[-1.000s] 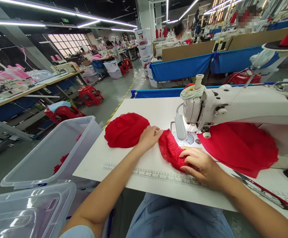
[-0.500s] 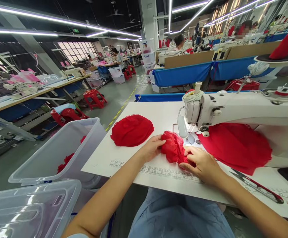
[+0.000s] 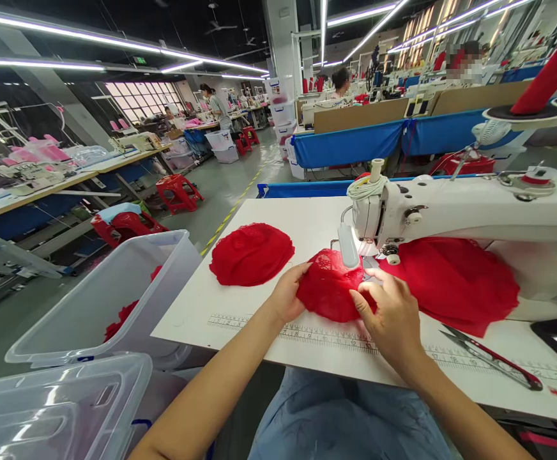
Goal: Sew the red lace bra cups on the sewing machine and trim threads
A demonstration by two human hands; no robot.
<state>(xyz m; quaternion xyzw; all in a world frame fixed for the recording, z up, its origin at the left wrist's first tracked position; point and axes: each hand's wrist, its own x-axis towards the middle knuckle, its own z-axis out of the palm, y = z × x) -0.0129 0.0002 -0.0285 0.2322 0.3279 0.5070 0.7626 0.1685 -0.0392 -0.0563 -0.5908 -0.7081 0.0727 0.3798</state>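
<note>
A red lace piece (image 3: 329,287) lies on the white sewing table (image 3: 307,217), right in front of the sewing machine (image 3: 451,211) and its needle area. My left hand (image 3: 285,297) grips the piece's left edge with curled fingers. My right hand (image 3: 391,316) pinches its right edge near the presser foot. A stack of red lace pieces (image 3: 252,252) rests to the left on the table. A larger heap of red fabric (image 3: 455,281) lies under the machine arm to the right.
Red-handled scissors (image 3: 492,358) lie at the table's right front. A printed ruler (image 3: 240,321) runs along the front edge. Clear plastic bins (image 3: 96,300) with red pieces stand at my left. Other people sit at benches across the aisle; red stools (image 3: 177,191) stand there.
Both hands lifted and spread the red lace piece, shifting it up toward the needle. The piece went from a narrow folded strip to a wider rounded shape.
</note>
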